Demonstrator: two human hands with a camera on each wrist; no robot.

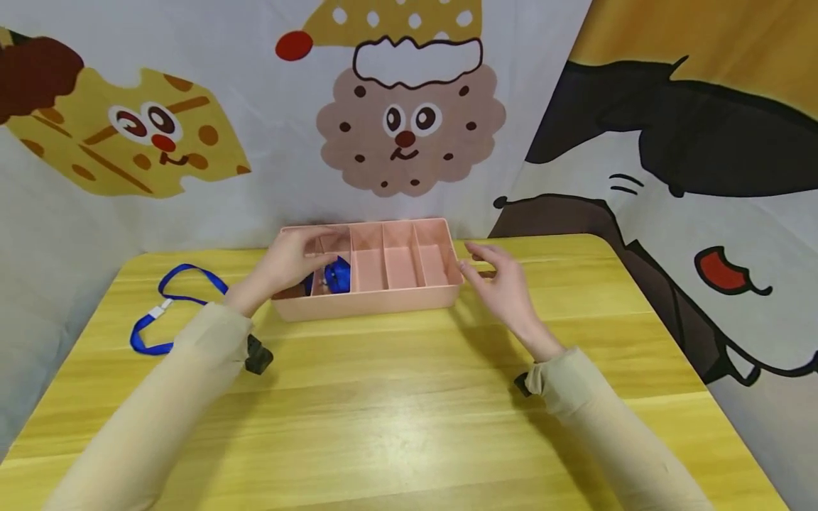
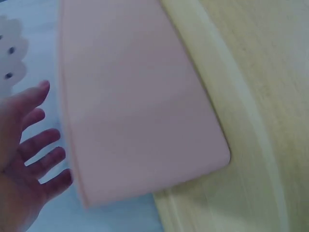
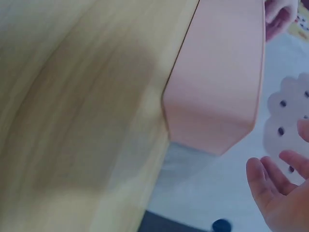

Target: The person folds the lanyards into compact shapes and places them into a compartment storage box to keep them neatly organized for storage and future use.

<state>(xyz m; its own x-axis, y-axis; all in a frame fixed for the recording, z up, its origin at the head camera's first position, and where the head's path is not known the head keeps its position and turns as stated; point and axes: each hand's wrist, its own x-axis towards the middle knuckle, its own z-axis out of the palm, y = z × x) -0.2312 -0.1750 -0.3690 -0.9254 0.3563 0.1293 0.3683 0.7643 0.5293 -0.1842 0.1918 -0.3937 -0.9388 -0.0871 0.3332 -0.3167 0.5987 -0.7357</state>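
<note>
From the head view, I see the pink box [image 1: 367,305] sitting lengthwise before the person on the wooden surface [image 1: 383,397], its dividers presumably there to keep small things apart. A blue bundle [image 1: 337,277] lies in the second compartment from the left, right below the thumb of the left hand [image 1: 290,259], which arches over that end. The right hand [image 1: 505,287] stands just beside the far-right end, maybe to steady it; whether it touches I can't tell. A blue lanyard [image 1: 161,308] lies looped beyond the left forearm. In the left wrist view, the left hand's fingers are spread beside the box's rim, clamped on nothing I can see. In the right wrist view, the right hand's fingers are loosely bent, holding nothing, with the box's end corner near but apart.
</note>
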